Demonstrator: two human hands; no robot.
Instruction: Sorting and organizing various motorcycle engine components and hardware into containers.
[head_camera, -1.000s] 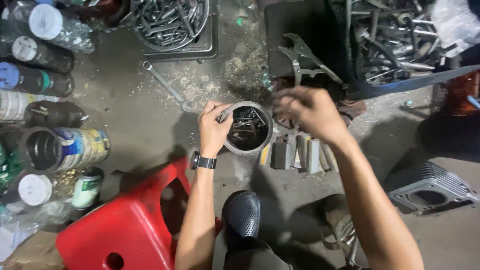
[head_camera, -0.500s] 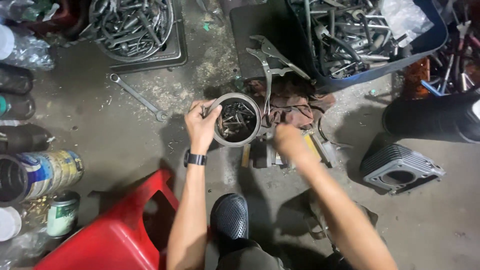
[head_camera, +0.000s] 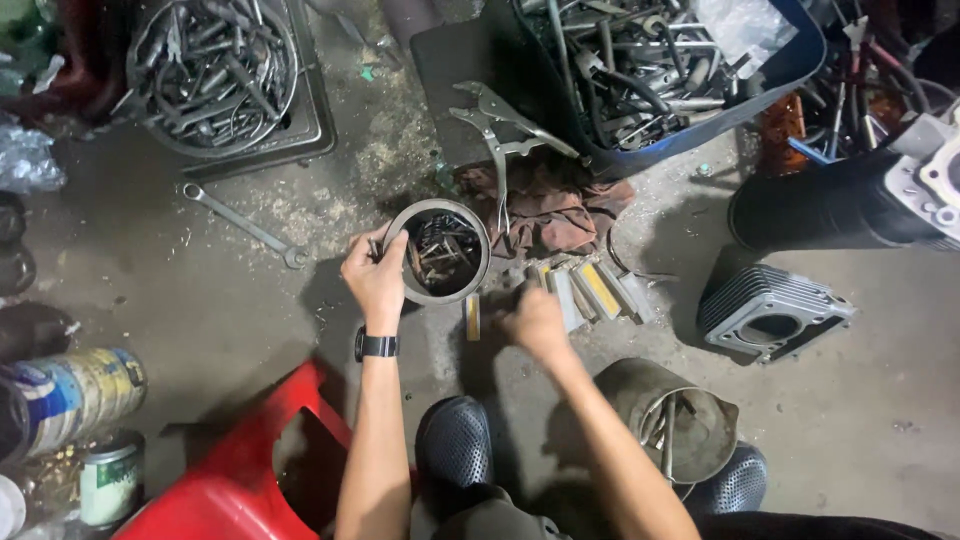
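Person's crouched over the workshop floor. Left hand (head_camera: 375, 280) clamps the rim of a round tin (head_camera: 437, 251) full of small metal bits, prob. to keep it steady and tipped toward them; tin sits mid-floor, just near of the brown rag (head_camera: 560, 215). Right hand (head_camera: 535, 322) is down at the row of flat metal pieces w/ yellow faces (head_camera: 590, 290), just right of the tin, fingers curled; can't tell if it's pinching one, too blurred. Spanner (head_camera: 240, 223) lies left, finned cylinder block (head_camera: 775, 315) far right.
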